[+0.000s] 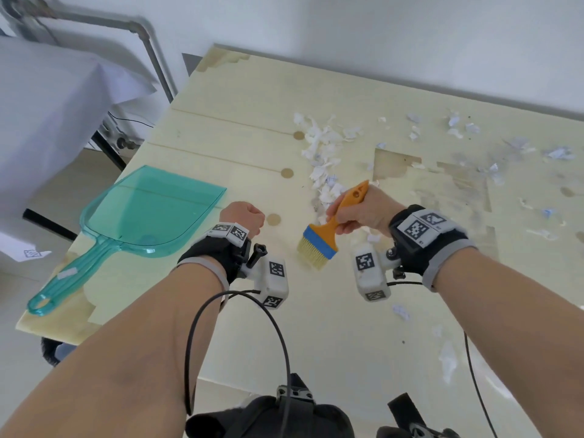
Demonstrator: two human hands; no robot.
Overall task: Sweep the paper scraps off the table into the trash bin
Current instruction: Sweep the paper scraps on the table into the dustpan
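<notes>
Here I see, from the left, the dustpan (151, 213) lying flat on the table (240, 99), my left hand (243, 218) curled into an empty fist beside it, my right hand (363, 213) gripping the brush (331, 229), and scraps (325, 156) heaped just beyond, others scattered rightward.

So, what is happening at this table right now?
A person is cleaning torn paper off a pale wooden table. The right hand grips an orange-handled brush, bristles down near the table, beside a gathered pile of paper scraps. More scraps lie scattered to the right. The left hand is curled and holds nothing. A teal dustpan lies unused at the left edge. No trash bin is in view.
</notes>
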